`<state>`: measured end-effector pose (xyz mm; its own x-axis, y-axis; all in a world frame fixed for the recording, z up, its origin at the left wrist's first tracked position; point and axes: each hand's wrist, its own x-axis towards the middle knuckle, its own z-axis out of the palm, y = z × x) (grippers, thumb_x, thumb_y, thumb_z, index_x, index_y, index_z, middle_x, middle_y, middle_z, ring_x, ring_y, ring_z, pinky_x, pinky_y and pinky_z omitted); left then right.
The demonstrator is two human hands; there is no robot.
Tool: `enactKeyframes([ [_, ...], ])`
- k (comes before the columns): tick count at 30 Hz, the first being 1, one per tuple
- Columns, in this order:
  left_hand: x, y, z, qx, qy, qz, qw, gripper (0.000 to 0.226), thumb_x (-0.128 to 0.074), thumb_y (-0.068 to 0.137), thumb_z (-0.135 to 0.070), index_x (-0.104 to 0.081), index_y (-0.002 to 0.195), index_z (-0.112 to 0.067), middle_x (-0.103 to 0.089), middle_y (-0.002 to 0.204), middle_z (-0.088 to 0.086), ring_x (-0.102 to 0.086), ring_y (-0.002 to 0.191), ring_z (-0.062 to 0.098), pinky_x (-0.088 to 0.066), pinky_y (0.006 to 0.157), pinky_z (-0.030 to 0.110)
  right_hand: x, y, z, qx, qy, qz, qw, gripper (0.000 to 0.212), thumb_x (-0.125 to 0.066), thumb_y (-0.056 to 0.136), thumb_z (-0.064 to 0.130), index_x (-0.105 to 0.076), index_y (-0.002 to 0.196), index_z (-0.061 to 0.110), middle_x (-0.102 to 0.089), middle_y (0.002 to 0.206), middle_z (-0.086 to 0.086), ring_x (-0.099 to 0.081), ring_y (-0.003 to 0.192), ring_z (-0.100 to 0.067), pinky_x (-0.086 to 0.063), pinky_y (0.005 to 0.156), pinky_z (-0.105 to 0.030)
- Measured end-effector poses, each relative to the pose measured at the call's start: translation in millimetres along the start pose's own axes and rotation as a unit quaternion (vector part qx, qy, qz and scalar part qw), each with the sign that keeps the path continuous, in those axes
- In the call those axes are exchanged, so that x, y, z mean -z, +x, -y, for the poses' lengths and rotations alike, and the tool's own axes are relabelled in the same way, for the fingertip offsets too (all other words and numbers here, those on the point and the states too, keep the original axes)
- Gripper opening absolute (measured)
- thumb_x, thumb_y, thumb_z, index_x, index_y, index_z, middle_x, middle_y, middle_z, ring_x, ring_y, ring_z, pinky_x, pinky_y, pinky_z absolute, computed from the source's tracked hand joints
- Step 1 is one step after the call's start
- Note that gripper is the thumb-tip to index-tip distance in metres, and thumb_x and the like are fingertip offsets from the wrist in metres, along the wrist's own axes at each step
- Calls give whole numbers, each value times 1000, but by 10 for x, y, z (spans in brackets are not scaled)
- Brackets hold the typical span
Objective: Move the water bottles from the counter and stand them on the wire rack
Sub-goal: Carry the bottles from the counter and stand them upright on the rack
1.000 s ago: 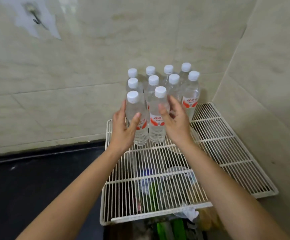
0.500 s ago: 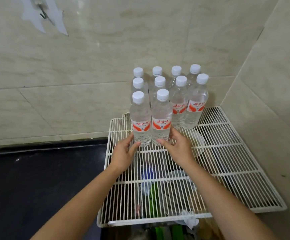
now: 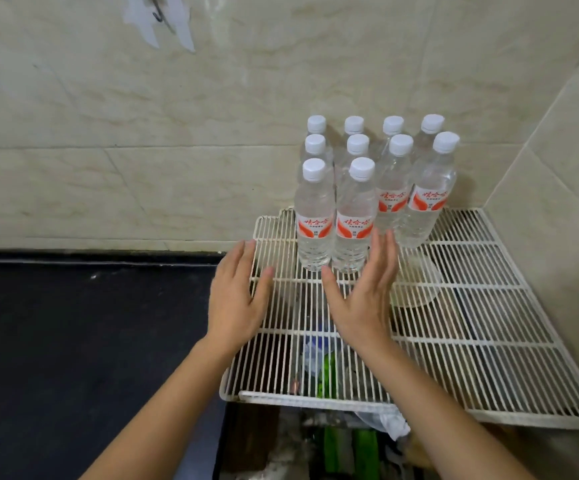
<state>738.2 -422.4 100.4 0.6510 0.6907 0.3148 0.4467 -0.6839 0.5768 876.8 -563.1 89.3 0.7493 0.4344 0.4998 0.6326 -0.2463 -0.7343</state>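
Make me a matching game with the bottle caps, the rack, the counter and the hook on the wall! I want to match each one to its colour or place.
Things:
1. bottle caps
2. wire rack
3. counter
4. hook

Colour or place:
A. black, left of the rack
B. high on the tiled wall
C. white, on top of the bottles
D. cream, under the standing bottles

Pairs: 1-C, 2-D, 3-A, 4-B

Beige tiled wall [image 3: 211, 133] with a hook [image 3: 158, 12]; green items [image 3: 364, 448] and crumpled plastic [image 3: 390, 422] below.
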Motion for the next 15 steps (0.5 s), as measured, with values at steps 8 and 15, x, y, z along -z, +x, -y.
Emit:
enactKeyframes([
  [8, 1106, -690, 837, 78, 277, -140, 947, 68, -35, 102, -52, -34, 156, -12, -26, 164, 20, -21, 153, 38, -25, 118, 60, -631, -106, 753, 171, -52, 148, 973, 75, -43, 99, 57, -19, 161, 23, -3, 169, -18, 2, 156, -35, -4, 126, -52],
  [15, 2221, -1246, 1555, 128, 335, -193, 913, 70, -34, 101, -55, -32, 157, -12, -22, 166, 19, -18, 154, 37, -20, 119, 60, -1501, -630, 1726, 265, -48, 235, 934, 77, -40, 99, 62, -13, 161, 25, -2, 170, -14, 2, 156, -36, -8, 124, -57],
])
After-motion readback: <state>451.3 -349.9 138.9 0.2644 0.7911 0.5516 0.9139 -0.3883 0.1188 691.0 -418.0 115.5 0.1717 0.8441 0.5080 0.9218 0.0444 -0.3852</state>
